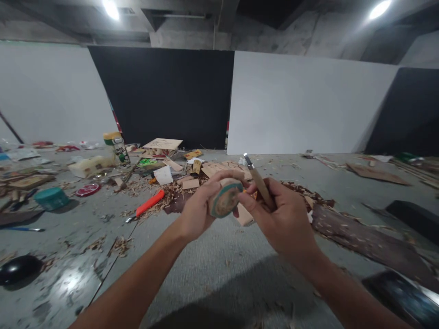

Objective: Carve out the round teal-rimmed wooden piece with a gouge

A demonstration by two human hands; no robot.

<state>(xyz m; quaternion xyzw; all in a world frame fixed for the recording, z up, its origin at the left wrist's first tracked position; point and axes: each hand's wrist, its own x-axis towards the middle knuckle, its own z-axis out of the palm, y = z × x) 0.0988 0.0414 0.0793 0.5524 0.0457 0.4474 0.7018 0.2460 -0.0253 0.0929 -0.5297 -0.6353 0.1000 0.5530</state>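
Observation:
My left hand point(202, 208) is closed around a round carved wood piece point(226, 201) with a teal-painted rim. The piece is tilted so that its carved face is turned toward me. In my right hand point(277, 210) is a wooden-handled carving tool point(260, 185). Its metal end points up and to the left, apart from the wood. My right thumb and fingertips are close against the right edge of the piece; whether they touch it I cannot tell. Both hands are above the grey floor point(219, 274), and the back of the piece is hidden by my left fingers.
Wood shavings and scraps lie beyond my hands. An orange-handled tool point(150, 203) lies left of them, near a teal lid point(51, 199), a red lid point(88, 190) and a yellow-capped bottle point(117, 148). A brown mat point(370, 244) lies at right. Black and white panels point(308, 105) stand behind.

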